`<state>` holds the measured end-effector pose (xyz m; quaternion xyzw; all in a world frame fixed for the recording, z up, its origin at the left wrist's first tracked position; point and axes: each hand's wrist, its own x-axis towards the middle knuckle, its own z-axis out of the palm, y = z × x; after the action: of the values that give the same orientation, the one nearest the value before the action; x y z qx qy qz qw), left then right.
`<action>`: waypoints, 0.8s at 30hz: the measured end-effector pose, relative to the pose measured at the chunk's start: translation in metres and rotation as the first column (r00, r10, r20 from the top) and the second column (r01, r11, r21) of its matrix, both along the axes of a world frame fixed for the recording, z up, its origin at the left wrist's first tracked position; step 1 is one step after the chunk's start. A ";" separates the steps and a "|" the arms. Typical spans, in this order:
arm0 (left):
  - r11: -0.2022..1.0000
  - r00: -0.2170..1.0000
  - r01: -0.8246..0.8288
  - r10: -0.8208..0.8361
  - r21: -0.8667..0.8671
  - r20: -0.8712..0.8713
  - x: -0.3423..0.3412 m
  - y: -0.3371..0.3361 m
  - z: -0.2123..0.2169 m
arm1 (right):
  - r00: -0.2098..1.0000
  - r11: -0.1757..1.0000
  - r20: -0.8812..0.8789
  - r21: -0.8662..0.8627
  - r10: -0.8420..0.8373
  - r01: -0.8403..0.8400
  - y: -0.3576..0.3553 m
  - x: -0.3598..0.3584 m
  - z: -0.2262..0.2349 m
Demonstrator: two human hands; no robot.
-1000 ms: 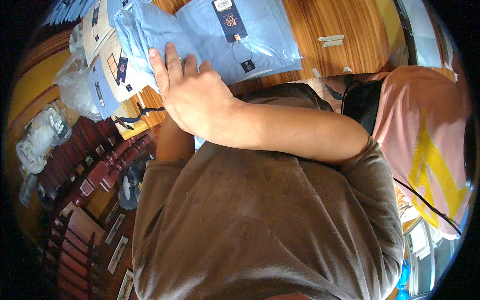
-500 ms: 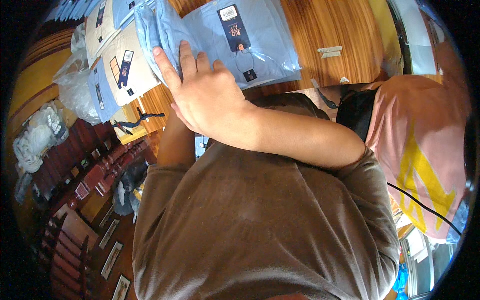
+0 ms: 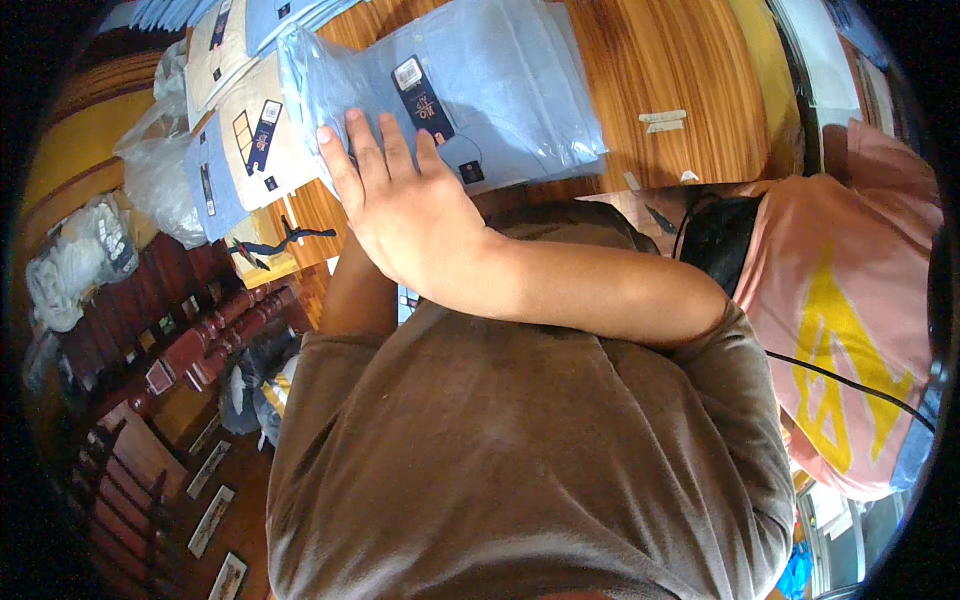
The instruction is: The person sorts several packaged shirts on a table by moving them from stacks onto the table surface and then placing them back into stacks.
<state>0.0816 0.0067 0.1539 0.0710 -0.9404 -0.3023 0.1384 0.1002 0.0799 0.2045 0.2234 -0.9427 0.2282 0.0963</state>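
Note:
A light blue folded shirt [image 3: 520, 90] in a clear plastic bag lies on the wooden table. Its dark hang tag [image 3: 423, 100] hangs on a thin loop. My right hand [image 3: 420, 215] reaches across my body to the near left edge of this bag. Its fingers are spread and lie on the plastic [image 3: 325, 80], gripping nothing. Of my left arm, only a part [image 3: 360, 285] shows beneath the right hand. The left hand itself is hidden.
Left of the bag lie a cream packaged garment [image 3: 290, 125] and a blue one [image 3: 215, 170]. Crumpled clear plastic [image 3: 165, 180] hangs beyond the table's left side. A dark cord [image 3: 290, 238] lies near that edge. A pink cloth with yellow print [image 3: 840, 300] is at the right.
The bunched left part of the blue shirt's bag now lies flatter. The tag has turned and shifted left. My right hand has moved slightly right and nearer to me, fingers still spread.

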 end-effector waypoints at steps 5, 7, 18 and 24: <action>0.778 0.983 -0.104 -0.015 0.620 0.184 0.007 -0.042 -0.047 | 1.000 1.000 -0.017 -0.009 0.006 -0.006 -0.008 0.000 -0.004; 0.563 0.963 -0.192 -0.050 0.804 0.264 0.006 -0.057 -0.067 | 1.000 1.000 -0.012 -0.002 0.020 -0.020 -0.009 0.000 -0.002; -0.360 0.861 -0.398 -0.465 0.844 0.207 -0.053 -0.098 -0.157 | 0.937 0.995 0.347 -0.063 -0.046 0.072 0.060 -0.013 0.000; -0.168 0.856 -0.380 -0.438 0.910 0.276 -0.054 -0.088 -0.137 | 0.864 0.901 0.370 -0.133 -0.342 0.413 0.166 -0.036 -0.065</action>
<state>0.0278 -0.0816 0.0165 0.2052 -0.3596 -0.8802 -0.2321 0.0637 0.2461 0.1394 -0.0200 -0.9414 0.3368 -0.0007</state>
